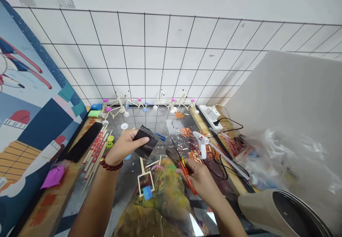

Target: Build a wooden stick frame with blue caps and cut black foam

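A small black sheet is pinched between the thumb and fingers of my left hand, which wears a beaded bracelet. My right hand is closed around orange-red handled scissors, whose dark blades point up and left, apart from the sheet. Below the hands, a frame of pale sticks with a blue piece lies on a paint-stained cloth. A blue-handled tool rests just behind the black sheet.
Stick models with coloured wheels line the back wall. At the left are a black strip, sticks and a pink packet. At the right are a white glue gun, cables, a power strip and a beige bin.
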Available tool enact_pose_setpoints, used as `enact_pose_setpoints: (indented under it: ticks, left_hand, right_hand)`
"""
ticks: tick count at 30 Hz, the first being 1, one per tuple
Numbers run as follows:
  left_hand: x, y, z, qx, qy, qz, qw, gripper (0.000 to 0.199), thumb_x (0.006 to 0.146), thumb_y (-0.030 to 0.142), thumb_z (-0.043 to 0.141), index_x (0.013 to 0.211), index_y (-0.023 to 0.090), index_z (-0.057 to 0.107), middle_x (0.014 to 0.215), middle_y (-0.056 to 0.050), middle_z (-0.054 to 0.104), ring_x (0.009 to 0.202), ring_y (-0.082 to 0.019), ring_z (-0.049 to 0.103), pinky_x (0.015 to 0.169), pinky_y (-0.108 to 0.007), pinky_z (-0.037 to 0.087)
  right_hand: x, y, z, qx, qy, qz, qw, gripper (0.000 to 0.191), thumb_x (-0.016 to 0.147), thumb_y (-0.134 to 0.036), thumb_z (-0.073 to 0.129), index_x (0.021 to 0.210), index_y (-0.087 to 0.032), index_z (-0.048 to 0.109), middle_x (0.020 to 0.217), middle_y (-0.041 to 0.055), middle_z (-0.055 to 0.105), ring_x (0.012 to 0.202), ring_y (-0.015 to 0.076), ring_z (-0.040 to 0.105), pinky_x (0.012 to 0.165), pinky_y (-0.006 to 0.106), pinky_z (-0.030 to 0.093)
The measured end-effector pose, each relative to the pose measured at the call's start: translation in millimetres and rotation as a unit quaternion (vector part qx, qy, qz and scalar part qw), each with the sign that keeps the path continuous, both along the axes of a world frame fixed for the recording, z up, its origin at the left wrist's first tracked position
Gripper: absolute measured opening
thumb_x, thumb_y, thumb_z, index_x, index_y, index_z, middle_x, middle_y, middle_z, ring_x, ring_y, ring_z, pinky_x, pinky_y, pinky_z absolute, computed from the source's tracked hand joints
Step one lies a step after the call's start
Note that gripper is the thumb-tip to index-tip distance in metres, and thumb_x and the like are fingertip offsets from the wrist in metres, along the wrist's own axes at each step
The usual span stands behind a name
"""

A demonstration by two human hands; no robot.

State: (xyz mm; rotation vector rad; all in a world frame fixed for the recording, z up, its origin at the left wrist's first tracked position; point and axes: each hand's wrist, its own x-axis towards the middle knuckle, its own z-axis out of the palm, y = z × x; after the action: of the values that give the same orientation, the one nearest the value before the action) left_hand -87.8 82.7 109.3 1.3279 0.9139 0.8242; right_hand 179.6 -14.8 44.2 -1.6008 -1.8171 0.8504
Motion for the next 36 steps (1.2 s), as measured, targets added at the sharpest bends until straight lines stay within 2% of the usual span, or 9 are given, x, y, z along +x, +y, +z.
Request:
enact_pose_setpoints:
  ticks: [2,4,8,12,18,24,29,36]
  left_hand:
    - [2,-1,2.2,-0.002,0.012,-0.006,1.000,0.028,0.076,0.038,0.073,0.083,0.011,0.072,0.075,-0.005,0.074,0.067,-0.018,0.068,0.062,-0.029,0.059]
    - [4,-3,4.1,0.001,0.031,-0.009,0.999,0.029,0.076,0.039,0.072,0.081,0.011,0.072,0.073,-0.005,0.073,0.065,-0.017,0.067,0.061,-0.027,0.058]
    - [7,-5,5.7,0.017,0.074,-0.018,0.997,0.029,0.077,0.039,0.071,0.079,0.010,0.073,0.073,-0.006,0.073,0.066,-0.016,0.067,0.061,-0.024,0.055]
    - [9,-6,6.1,0.030,0.097,-0.035,0.994,0.030,0.079,0.040,0.069,0.078,0.010,0.073,0.075,-0.007,0.073,0.069,-0.017,0.067,0.065,-0.025,0.055]
    - [14,-6,8.9,0.034,0.125,-0.051,0.990,0.031,0.080,0.041,0.068,0.076,0.010,0.073,0.073,-0.008,0.073,0.068,-0.017,0.066,0.063,-0.025,0.053]
    - [16,-5,6.3,0.031,0.129,-0.071,0.989,0.031,0.080,0.041,0.067,0.074,0.011,0.073,0.072,-0.007,0.072,0.067,-0.016,0.066,0.063,-0.024,0.052]
    - [19,-5,2.5,0.036,0.130,-0.098,0.986,0.031,0.083,0.041,0.064,0.082,0.012,0.073,0.082,-0.008,0.074,0.074,-0.018,0.067,0.068,-0.027,0.053]
    - [27,-7,-1.5,0.004,0.122,-0.108,0.987,0.033,0.081,0.042,0.066,0.084,0.009,0.071,0.076,-0.009,0.073,0.068,-0.018,0.067,0.064,-0.027,0.053]
  right_hand:
    - [1,-3,10.3,0.000,0.061,0.016,0.998,0.020,0.082,-0.031,0.061,0.068,-0.019,0.052,0.061,-0.0033,0.050,0.057,0.0120,0.044,0.054,0.023,0.033]
    - [-2,-6,21.5,-0.002,0.081,0.035,0.996,0.018,0.080,-0.029,0.063,0.068,-0.019,0.054,0.061,-0.0030,0.053,0.056,0.0119,0.044,0.053,0.023,0.032]
    - [-6,-5,34.8,0.022,0.000,0.047,0.999,0.014,0.074,-0.028,0.069,0.077,-0.019,0.058,0.070,-0.0014,0.059,0.062,0.0139,0.049,0.057,0.025,0.034]
    - [-3,-3,33.4,0.028,-0.059,0.038,0.997,0.017,0.075,-0.030,0.067,0.084,-0.019,0.058,0.078,0.0011,0.062,0.070,0.0167,0.053,0.064,0.027,0.037]
    - [-1,-4,30.3,0.019,-0.082,0.044,0.996,0.022,0.076,-0.032,0.066,0.095,-0.020,0.062,0.084,0.0032,0.065,0.073,0.0187,0.057,0.067,0.028,0.039]
    - [-1,-2,30.2,0.024,-0.089,0.029,0.995,0.022,0.076,-0.035,0.066,0.093,-0.020,0.063,0.085,0.0050,0.067,0.074,0.0194,0.059,0.067,0.028,0.040]
    - [-2,0,30.8,0.039,-0.086,0.030,0.995,0.022,0.076,-0.036,0.067,0.092,-0.020,0.064,0.084,0.0045,0.066,0.074,0.0191,0.059,0.066,0.027,0.039]
    - [-8,3,29.1,0.038,-0.076,0.037,0.996,0.025,0.077,-0.041,0.067,0.086,-0.019,0.060,0.082,0.0031,0.063,0.071,0.0177,0.055,0.064,0.027,0.037]
